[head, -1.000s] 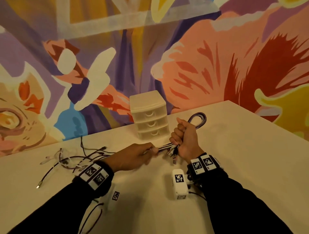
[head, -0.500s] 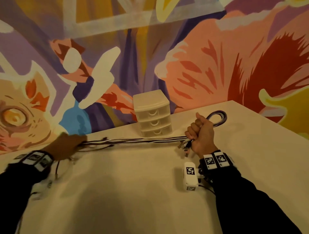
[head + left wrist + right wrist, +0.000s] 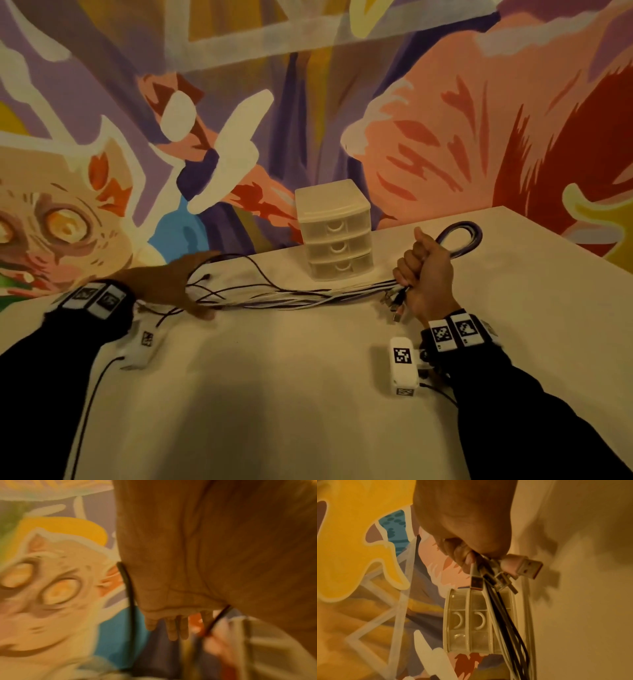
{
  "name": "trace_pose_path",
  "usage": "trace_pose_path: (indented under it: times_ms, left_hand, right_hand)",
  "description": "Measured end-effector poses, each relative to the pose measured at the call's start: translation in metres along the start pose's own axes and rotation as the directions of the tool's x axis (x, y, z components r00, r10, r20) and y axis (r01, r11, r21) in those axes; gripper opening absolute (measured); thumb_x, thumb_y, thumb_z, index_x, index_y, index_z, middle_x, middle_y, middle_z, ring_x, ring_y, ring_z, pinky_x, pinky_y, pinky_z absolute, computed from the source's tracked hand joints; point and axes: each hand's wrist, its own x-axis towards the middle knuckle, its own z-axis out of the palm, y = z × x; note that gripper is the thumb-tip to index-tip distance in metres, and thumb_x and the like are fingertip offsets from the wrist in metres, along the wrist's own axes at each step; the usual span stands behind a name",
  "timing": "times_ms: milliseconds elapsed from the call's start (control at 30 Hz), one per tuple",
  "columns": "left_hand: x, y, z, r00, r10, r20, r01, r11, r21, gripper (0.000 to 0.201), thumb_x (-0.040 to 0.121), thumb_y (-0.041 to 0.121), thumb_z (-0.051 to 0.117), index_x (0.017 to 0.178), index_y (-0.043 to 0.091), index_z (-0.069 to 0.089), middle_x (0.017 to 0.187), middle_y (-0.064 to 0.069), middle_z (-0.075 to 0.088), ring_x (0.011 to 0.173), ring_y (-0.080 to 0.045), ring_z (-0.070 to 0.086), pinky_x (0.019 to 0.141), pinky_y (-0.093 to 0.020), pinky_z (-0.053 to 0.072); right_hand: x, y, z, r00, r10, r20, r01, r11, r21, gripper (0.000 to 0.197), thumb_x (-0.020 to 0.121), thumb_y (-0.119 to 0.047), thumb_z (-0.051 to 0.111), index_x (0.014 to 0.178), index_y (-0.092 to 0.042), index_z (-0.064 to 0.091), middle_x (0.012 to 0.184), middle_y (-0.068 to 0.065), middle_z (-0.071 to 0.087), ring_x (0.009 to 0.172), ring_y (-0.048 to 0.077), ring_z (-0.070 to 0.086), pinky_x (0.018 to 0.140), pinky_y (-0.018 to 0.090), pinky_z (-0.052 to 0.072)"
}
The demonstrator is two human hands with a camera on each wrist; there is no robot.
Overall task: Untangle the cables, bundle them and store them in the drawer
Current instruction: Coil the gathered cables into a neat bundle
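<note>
The cables (image 3: pixel 301 297), light, limp and apt to slip, are clenched near their plugs (image 3: pixel 518 569) in the right hand (image 3: pixel 426 274) and trail across the table (image 3: pixel 308 394) to the left hand (image 3: pixel 171 284), whose straight fingers rest among them, so the folded bunch is best gripped.

Translucent plastic drawers (image 3: pixel 337 240) (matt table (image 3: pixel 308 394))

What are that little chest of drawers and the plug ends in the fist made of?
The drawer unit looks like frosted, see-through plastic; the wall shows faintly through it. The plug ends below the right hand look like shiny metal shells in pale plastic collars.
</note>
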Motion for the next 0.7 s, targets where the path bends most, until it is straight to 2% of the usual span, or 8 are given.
trace_pose_path:
  times_ms: [100,167,233,267,367,467,633,700]
  left_hand:
    - [-0.015,0.081,0.001,0.973,0.164,-0.165,-0.176,0.983,-0.056,0.123,0.066,0.07,0.088,0.162,0.054,0.014,0.174,0.02,0.015,0.157,-0.015,0.025,0.125,-0.042,0.033]
    - [-0.025,0.131,0.012,0.873,0.334,-0.356,-0.383,0.921,-0.074,0.098,0.077,0.066,0.079,0.16,0.048,0.031,0.164,0.027,0.033,0.148,-0.004,0.038,0.118,-0.034,0.041]
    - [-0.031,0.168,0.028,0.767,0.449,-0.459,-0.601,0.754,-0.267,0.059,0.097,0.055,0.064,0.153,0.04,0.049,0.154,0.026,0.052,0.141,0.004,0.05,0.116,-0.025,0.047]
    - [-0.03,0.182,0.038,0.756,0.479,-0.447,-0.641,0.679,-0.356,0.047,0.104,0.048,0.057,0.15,0.037,0.054,0.149,0.024,0.059,0.138,0.005,0.054,0.114,-0.02,0.048]
    - [-0.01,0.189,0.065,0.806,0.482,-0.343,-0.592,0.663,-0.459,0.037,0.108,0.046,0.054,0.141,0.033,0.064,0.138,0.015,0.069,0.13,-0.004,0.063,0.107,-0.025,0.055]
    - [0.018,0.169,0.087,0.869,0.361,-0.337,-0.479,0.782,-0.398,0.033,0.105,0.042,0.066,0.134,0.027,0.066,0.127,0.007,0.072,0.119,-0.015,0.068,0.1,-0.031,0.059]
    - [0.017,0.2,0.116,0.876,0.417,-0.241,-0.445,0.893,-0.073,0.083,0.099,0.025,0.073,0.167,0.017,0.026,0.17,-0.007,0.031,0.157,-0.024,0.028,0.127,-0.035,0.03]
    - [0.025,0.221,0.122,0.878,0.453,-0.156,-0.459,0.889,-0.001,0.08,0.097,0.028,0.07,0.165,0.017,0.029,0.168,-0.01,0.037,0.153,-0.027,0.035,0.125,-0.039,0.034]
  right_hand:
    - [-0.002,0.004,0.005,1.0,-0.004,0.006,0.004,1.0,-0.017,0.056,0.109,-0.029,0.055,0.062,-0.025,0.023,0.046,-0.005,0.016,0.036,0.013,0.015,0.037,0.024,0.017]
    - [-0.003,0.005,0.006,1.0,-0.013,0.007,0.013,1.0,-0.026,0.056,0.109,-0.029,0.055,0.062,-0.026,0.024,0.046,-0.005,0.016,0.036,0.013,0.014,0.037,0.024,0.017]
    - [-0.006,0.005,0.005,1.0,-0.013,0.0,0.013,0.999,-0.03,0.057,0.108,-0.03,0.057,0.06,-0.026,0.025,0.046,-0.005,0.016,0.037,0.013,0.014,0.037,0.025,0.017]
    - [-0.007,0.005,0.004,1.0,-0.013,-0.002,0.013,0.999,-0.031,0.058,0.108,-0.03,0.057,0.06,-0.027,0.025,0.046,-0.005,0.016,0.037,0.013,0.014,0.037,0.025,0.017]
    - [-0.009,0.004,0.005,1.0,-0.01,0.003,0.01,0.999,-0.036,0.057,0.108,-0.03,0.056,0.06,-0.027,0.025,0.047,-0.005,0.015,0.037,0.013,0.014,0.037,0.026,0.016]
    - [-0.008,0.004,0.007,1.0,0.0,0.015,0.0,1.0,-0.02,0.059,0.109,-0.03,0.054,0.058,-0.027,0.025,0.046,-0.005,0.015,0.036,0.013,0.014,0.038,0.026,0.014]
    - [-0.008,0.013,0.014,0.998,0.041,0.055,-0.042,0.999,0.005,0.056,0.109,-0.03,0.053,0.063,-0.026,0.022,0.046,-0.005,0.014,0.037,0.013,0.013,0.043,0.029,0.011]
    - [-0.011,0.013,0.014,0.993,0.065,0.096,-0.066,0.998,0.011,0.056,0.109,-0.03,0.052,0.062,-0.025,0.023,0.046,-0.004,0.014,0.037,0.014,0.012,0.044,0.03,0.011]
